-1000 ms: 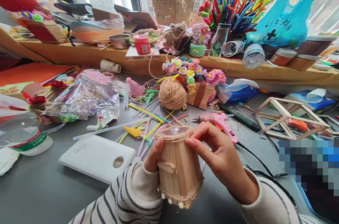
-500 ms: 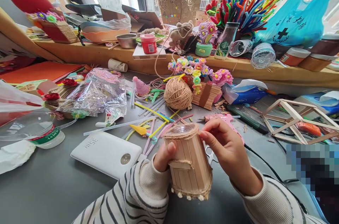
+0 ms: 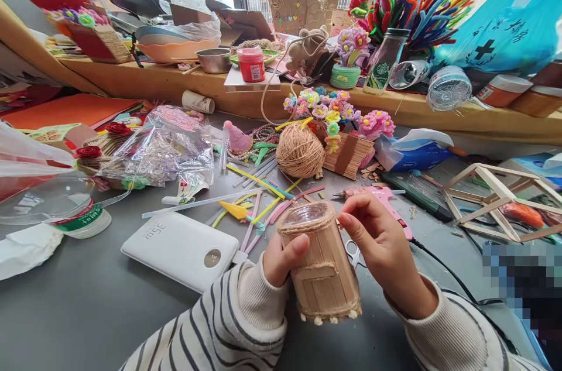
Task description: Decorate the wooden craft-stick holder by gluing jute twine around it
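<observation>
My left hand [image 3: 285, 260] is wrapped around the left side of a cup [image 3: 322, 283] faced with wooden craft sticks, its thumb on the front. The cup leans slightly, with its clear round opening [image 3: 307, 214] facing up. Twine [image 3: 287, 230] rings the rim, small white beads line the bottom edge, and a short stick strip [image 3: 313, 271] crosses the front. At the rim's right side, my right hand [image 3: 373, 236] has thumb and index finger pinched together against the twine edge; anything between the tips is too small to make out.
Behind the cup lies a twine ball [image 3: 300, 151]. A pink glue gun [image 3: 381, 198] and white scissors [image 3: 352, 251] lie by my right hand, a power bank [image 3: 180, 251] at left. A stick frame [image 3: 504, 201] stands right; a crowded ledge [image 3: 246, 103] runs along the back.
The cup has turned in my left hand, bringing the strip more to the front. Both hands keep their grips; the whole view has shifted slightly.
</observation>
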A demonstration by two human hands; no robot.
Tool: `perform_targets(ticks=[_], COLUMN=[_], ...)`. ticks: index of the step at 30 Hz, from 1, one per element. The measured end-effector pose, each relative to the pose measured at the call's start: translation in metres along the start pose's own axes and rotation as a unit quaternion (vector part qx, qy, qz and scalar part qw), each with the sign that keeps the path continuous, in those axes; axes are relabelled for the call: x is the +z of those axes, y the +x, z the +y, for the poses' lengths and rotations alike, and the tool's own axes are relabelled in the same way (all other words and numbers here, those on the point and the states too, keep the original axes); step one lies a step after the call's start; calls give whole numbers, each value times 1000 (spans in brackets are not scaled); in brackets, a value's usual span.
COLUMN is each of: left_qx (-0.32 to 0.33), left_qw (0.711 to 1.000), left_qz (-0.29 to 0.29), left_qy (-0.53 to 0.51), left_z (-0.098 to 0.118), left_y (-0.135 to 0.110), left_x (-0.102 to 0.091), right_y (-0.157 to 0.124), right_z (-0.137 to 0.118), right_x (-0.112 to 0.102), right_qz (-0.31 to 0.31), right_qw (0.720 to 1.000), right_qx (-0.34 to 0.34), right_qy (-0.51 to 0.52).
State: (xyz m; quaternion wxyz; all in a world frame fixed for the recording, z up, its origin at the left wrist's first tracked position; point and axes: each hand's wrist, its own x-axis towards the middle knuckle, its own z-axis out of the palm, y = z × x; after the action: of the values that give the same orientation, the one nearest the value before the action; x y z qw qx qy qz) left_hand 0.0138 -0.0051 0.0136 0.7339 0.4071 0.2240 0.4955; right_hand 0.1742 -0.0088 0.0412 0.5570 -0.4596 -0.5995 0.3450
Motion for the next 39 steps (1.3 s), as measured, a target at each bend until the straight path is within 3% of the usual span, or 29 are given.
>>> perform_targets(ticks=[4, 9, 16, 23, 26, 33, 39], left_qx=[29, 38, 28, 30, 40, 53, 70], left_qw=[999, 998, 994, 997, 996, 991, 993], left_qz=[19, 37, 89, 38, 51, 89, 68], left_qy=[34, 39, 58, 64, 67, 83, 66], left_z=[0, -3, -6, 3, 3, 0, -5], left_y=[2, 4, 4, 1, 0, -1, -4], left_x=[1, -1, -3, 4, 6, 8, 4], right_y=[1, 4, 3, -1, 0, 2, 0], right_z=[0, 0, -2, -13, -17, -16, -15], right_x=[-5, -11, -7, -5, -7, -10, -4], right_qz=[-10, -27, 19, -31, -59, -70, -48], right_qw=[1000, 995, 996, 996, 994, 983, 980], right_qx=[-8, -67, -62, -72, -78, -141, -169], right_qy=[-15, -73, -67, -38, -48, -97, -92])
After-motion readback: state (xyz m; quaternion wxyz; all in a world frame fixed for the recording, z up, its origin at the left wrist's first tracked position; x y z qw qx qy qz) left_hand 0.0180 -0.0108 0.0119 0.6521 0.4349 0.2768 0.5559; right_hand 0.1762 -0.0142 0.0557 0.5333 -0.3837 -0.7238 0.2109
